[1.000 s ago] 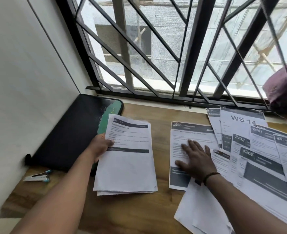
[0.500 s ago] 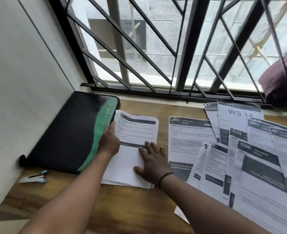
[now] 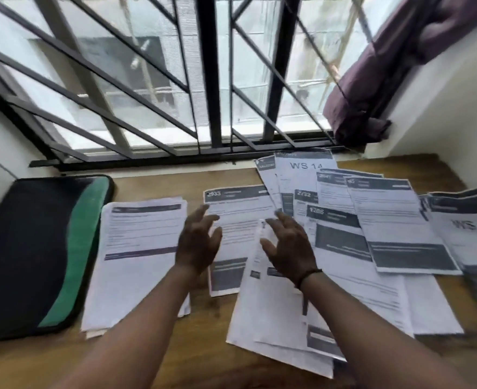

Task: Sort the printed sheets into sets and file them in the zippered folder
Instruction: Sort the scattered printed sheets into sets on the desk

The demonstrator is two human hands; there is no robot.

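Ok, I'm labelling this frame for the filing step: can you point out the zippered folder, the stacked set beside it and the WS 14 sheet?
zippered folder (image 3: 29,248): head view, on its black cover.
stacked set (image 3: 139,248): head view, on the middle of the top sheet.
WS 14 sheet (image 3: 306,166): head view, on its printed heading.

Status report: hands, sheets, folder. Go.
Left hand and right hand open, holding nothing. White printed-sheet stack squared beside closed black-and-green zippered folder. Loose sheets unsorted, right.

Motion blur makes the printed sheets' (image 3: 394,220) small text unreadable; the zippered folder (image 3: 35,248) runs off the left edge.
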